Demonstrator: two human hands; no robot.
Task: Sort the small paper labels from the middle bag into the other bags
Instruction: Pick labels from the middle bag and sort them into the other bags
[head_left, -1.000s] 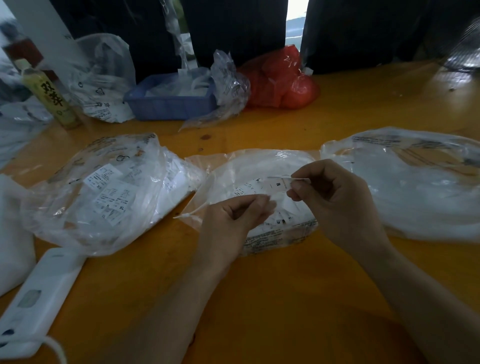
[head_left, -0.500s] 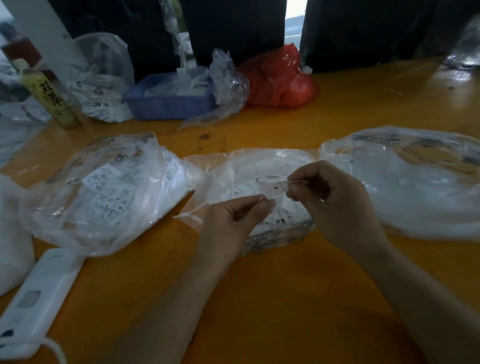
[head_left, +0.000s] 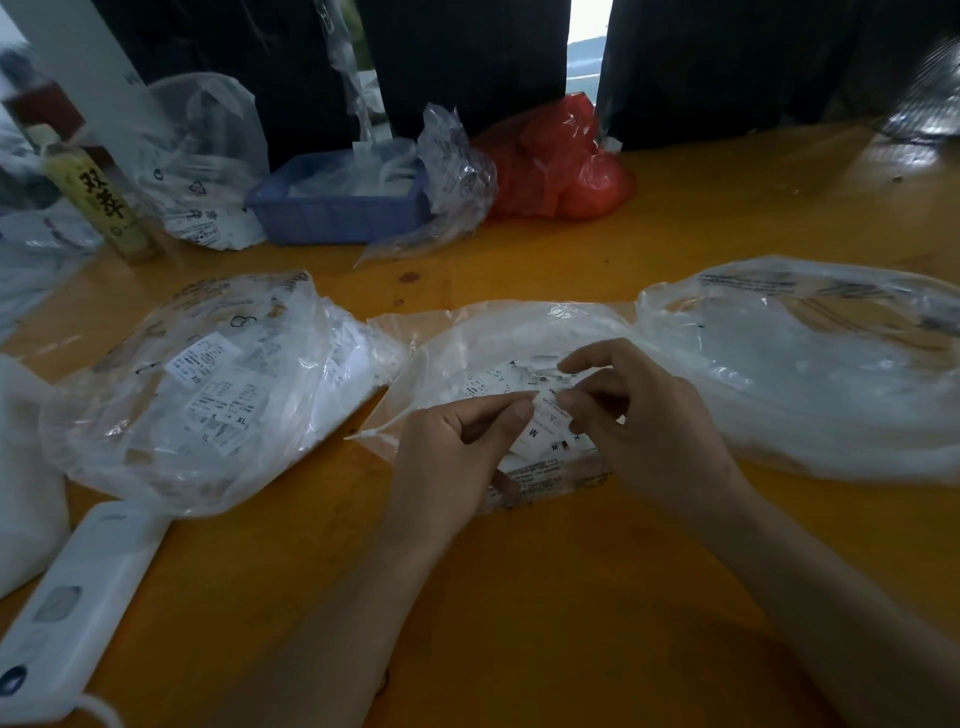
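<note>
Three clear plastic bags lie in a row on the orange table. The middle bag (head_left: 483, 338) is open and holds several small white paper labels printed with size letters. Over its mouth, my left hand (head_left: 457, 452) and my right hand (head_left: 634, 421) both pinch one small white label (head_left: 545, 415) between thumb and fingers. The left bag (head_left: 208, 384) holds several labels, some marked S and XL. The right bag (head_left: 810, 364) looks pale and its contents are unclear.
A white handset-like device (head_left: 78, 597) with a cord lies at the front left. At the back stand a blue basket (head_left: 332, 213), a red plastic bag (head_left: 561, 166), crumpled clear bags (head_left: 202, 161) and a yellow bottle (head_left: 98, 202). Another white bag (head_left: 21, 467) sits at the far left.
My right hand has come down and left with the label, from above the middle bag to my left hand. Both hands now pinch the label together.
</note>
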